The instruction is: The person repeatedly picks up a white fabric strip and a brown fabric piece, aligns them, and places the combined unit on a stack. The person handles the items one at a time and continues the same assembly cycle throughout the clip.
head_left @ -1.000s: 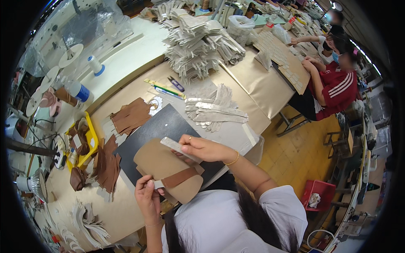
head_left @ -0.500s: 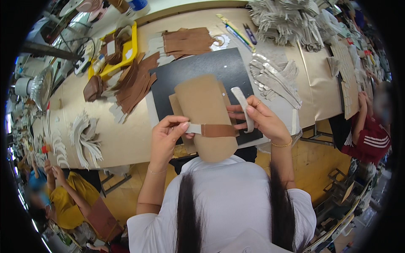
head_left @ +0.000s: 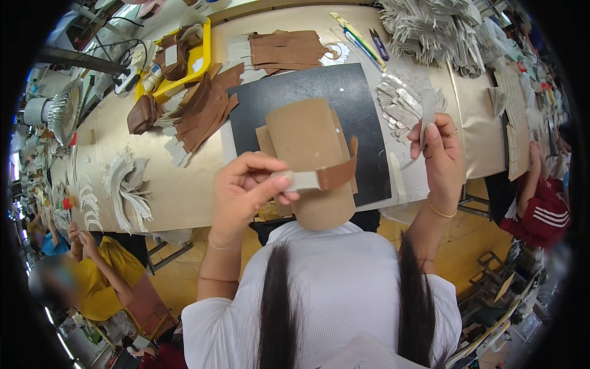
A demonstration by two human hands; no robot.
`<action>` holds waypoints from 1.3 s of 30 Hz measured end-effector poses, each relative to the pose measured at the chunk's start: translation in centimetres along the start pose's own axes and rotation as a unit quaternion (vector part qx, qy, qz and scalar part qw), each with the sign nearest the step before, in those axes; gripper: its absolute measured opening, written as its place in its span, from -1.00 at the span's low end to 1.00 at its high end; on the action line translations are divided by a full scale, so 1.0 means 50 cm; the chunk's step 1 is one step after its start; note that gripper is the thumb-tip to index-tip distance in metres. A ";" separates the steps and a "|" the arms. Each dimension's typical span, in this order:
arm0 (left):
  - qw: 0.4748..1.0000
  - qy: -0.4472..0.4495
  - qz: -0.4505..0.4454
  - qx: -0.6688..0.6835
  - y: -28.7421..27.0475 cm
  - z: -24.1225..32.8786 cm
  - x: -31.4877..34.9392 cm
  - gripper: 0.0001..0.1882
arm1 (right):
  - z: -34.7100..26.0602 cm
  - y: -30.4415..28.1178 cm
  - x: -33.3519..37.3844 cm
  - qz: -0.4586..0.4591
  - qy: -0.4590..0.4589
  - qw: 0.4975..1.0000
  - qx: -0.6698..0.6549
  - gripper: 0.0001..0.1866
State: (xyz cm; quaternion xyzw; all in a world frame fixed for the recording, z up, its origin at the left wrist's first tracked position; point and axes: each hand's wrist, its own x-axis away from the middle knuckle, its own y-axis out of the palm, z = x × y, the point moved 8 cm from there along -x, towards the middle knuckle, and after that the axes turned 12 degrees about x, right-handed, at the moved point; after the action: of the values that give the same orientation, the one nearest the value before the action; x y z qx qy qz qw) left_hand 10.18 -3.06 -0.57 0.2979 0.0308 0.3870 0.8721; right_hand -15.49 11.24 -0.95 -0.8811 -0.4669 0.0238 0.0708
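Above the near half of a tan rounded form [head_left: 299,126], the person's left grip [head_left: 249,187] pinched the pale end of a brown strap [head_left: 336,176] between thumb and fingers; the strap ran rightward across the form, its far end curling up. Well to the right, the right grip [head_left: 440,147] pinched a pale strip [head_left: 428,103], near a heap of silvery strips [head_left: 395,101]. Past the form's far end spread a dark board [head_left: 261,92] on the counter [head_left: 184,206]. Farther out lay brown strips [head_left: 286,50], with pen-like tools [head_left: 360,42] and dark snips [head_left: 379,44] to their right and a yellow tray [head_left: 207,48] to their left.
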 end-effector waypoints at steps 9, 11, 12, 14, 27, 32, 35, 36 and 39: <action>0.987 -0.126 0.082 0.054 -0.114 -0.083 0.013 -0.82 | -0.044 0.146 -0.032 -0.179 0.075 0.980 0.048 -0.83; 0.986 -0.122 0.083 0.077 -0.112 -0.082 0.016 -0.82 | -0.051 0.193 -0.036 -0.257 0.105 0.959 0.058 -0.83; 0.985 -0.121 0.083 0.089 -0.112 -0.084 0.018 -0.82 | -0.053 0.216 -0.037 -0.289 0.120 0.948 0.061 -0.81; 0.986 -0.116 0.081 0.091 -0.110 -0.084 0.021 -0.80 | -0.057 0.253 -0.037 -0.334 0.136 0.928 0.089 -0.81; 0.989 -0.096 0.065 0.092 -0.097 -0.065 0.028 -0.55 | -0.042 0.331 -0.046 -0.390 0.112 0.882 0.242 -0.77; 0.990 -0.092 0.066 0.088 -0.099 -0.064 0.030 -0.69 | -0.040 0.331 -0.048 -0.384 0.109 0.878 0.264 -0.77; 0.990 -0.094 0.079 0.067 -0.099 -0.063 0.030 -0.78 | -0.043 0.332 -0.048 -0.383 0.105 0.878 0.267 -0.77; 0.990 -0.094 0.084 0.059 -0.100 -0.063 0.030 -0.79 | -0.044 0.332 -0.048 -0.384 0.103 0.877 0.270 -0.77; 0.988 -0.095 0.089 0.080 -0.101 -0.068 0.030 -0.77 | -0.047 0.332 -0.048 -0.383 0.102 0.876 0.274 -0.77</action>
State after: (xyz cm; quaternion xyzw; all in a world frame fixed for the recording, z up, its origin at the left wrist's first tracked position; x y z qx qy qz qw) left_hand 13.56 -2.98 -5.85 0.4036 -0.0480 0.4290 0.8067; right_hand -2.98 -0.19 -1.13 -0.5761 -0.7330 0.0319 0.3603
